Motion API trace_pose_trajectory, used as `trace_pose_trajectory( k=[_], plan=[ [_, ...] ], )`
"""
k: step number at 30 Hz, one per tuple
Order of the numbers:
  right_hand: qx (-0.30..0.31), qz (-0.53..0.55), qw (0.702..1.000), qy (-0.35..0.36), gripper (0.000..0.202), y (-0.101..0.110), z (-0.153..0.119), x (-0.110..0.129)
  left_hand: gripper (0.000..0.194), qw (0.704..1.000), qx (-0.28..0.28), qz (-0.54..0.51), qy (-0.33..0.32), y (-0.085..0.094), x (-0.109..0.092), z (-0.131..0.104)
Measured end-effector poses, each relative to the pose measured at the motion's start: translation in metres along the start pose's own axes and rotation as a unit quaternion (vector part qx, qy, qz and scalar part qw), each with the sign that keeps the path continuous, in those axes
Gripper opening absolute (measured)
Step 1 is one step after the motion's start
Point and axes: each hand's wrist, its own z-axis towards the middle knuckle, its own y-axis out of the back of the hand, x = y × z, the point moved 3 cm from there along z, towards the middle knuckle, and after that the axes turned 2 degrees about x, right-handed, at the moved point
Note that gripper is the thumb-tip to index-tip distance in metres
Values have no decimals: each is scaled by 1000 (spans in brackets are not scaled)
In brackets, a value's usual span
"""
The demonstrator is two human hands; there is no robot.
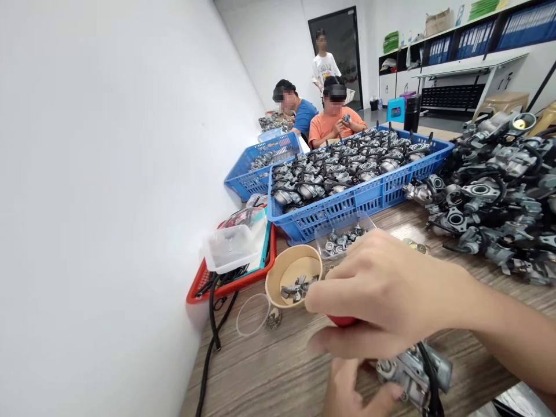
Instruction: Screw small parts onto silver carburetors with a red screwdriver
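At the lower edge, my left hand has its thumb and fingers closed round a metal carburetor fitted with a black hose. My right hand is above it, fingers curled around a red object. Most of that object is hidden by the hand, so its kind does not show. Left of my right hand stands a round tan tub with small grey metal parts in it. A clear plastic box of small metal fittings is just beyond my knuckles.
A blue crate packed with carburetors stands ahead, another blue crate behind it. Loose carburetors are heaped at right. A red basket with hoses sits by the wall. Two people sit beyond; a third stands near the door.
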Motion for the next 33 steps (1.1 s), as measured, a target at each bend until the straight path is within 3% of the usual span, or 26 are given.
trace_pose_trajectory(
  k=[2, 5, 9, 12, 14, 17, 22, 25, 28, 31, 33],
  plan=[
    [-7, 3, 1000, -5, 30, -1, 0, -1, 62, 1000, 4, -4, 6, -1, 2, 1],
    [12, 16, 1000, -4, 18, -4, 0, -2, 61, 999, 33, -9, 15, 1, -2, 3],
    [-17, -23, 1000, 4, 32, -1, 0, -2, 64, 998, 54, -28, -26, 3, -14, 9],
    [11, 9, 1000, -1, 19, -2, 0, -1, 63, 997, 62, -33, -18, 3, -16, 9],
    [14, -22, 1000, 5, 22, -4, 0, -1, 64, 997, 66, -34, -21, 4, -13, 10],
    [-32, -72, 997, 26, 37, -8, 1, 0, 57, 996, 71, -34, -44, 2, -2, 15],
    [-6, 17, 999, 28, 22, -14, 3, -3, 61, 994, 78, -21, -80, -3, 10, 24],
    [-17, -9, 1000, 21, 29, -8, 1, -3, 65, 995, 80, -28, -52, 2, -4, 23],
    [30, 34, 999, -2, 19, -3, -1, -3, 65, 994, 100, -50, -3, 5, -31, 23],
    [59, -4, 998, -28, 18, 3, -3, -4, 79, 991, 107, -75, 6, 2, -51, 26],
    [50, -26, 998, -34, 21, 6, -3, -4, 86, 994, 84, -69, 16, -2, -54, 28]
  ],
)
